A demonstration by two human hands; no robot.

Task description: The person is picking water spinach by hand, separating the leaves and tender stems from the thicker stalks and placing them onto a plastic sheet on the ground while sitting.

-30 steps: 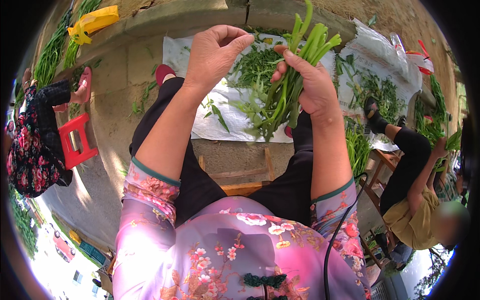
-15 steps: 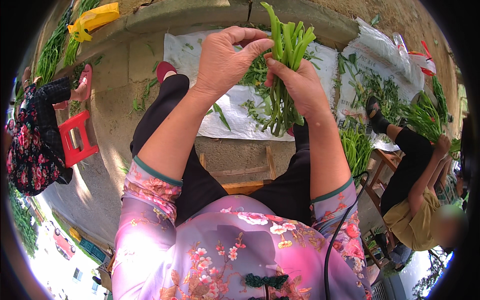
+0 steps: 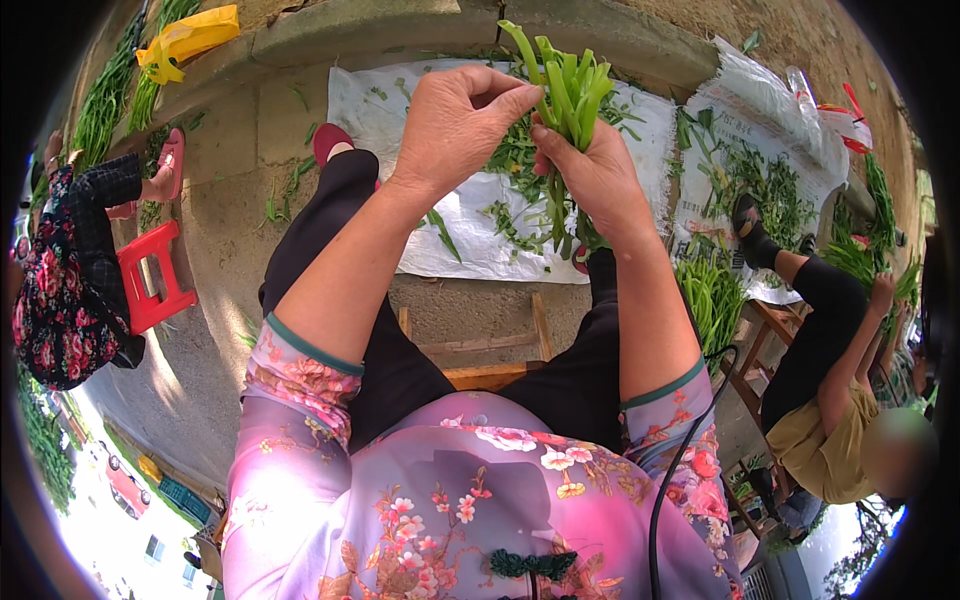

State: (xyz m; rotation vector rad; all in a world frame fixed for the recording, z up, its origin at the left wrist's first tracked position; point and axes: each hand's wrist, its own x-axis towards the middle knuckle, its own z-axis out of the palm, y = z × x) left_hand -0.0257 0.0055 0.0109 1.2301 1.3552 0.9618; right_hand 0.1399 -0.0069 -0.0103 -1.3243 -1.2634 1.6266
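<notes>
Above the white sheet [image 3: 470, 240], the right hand [image 3: 595, 175] clasps a stalk bundle [image 3: 568, 95] while left hand [image 3: 460, 125] pinches one stalk.

A bunch of green stalks [image 3: 568, 110] is held upright, tips fanned upward; its lower ends are hung over the white sheet [image 3: 470, 235].

The person wears a glossy pink-to-lilac blouse [image 3: 470, 520] printed with pink and white blossoms on thin brown branches. Its short sleeves [image 3: 300, 375] end above the elbow in a narrow teal-green band. A dark green knotted fastening [image 3: 530, 565] sits at the front. Black trousers [image 3: 400, 370] cover both legs, and a dark red shoe [image 3: 330, 140] shows on the left foot. A thin black cable [image 3: 675, 470] curves down the right side.
</notes>
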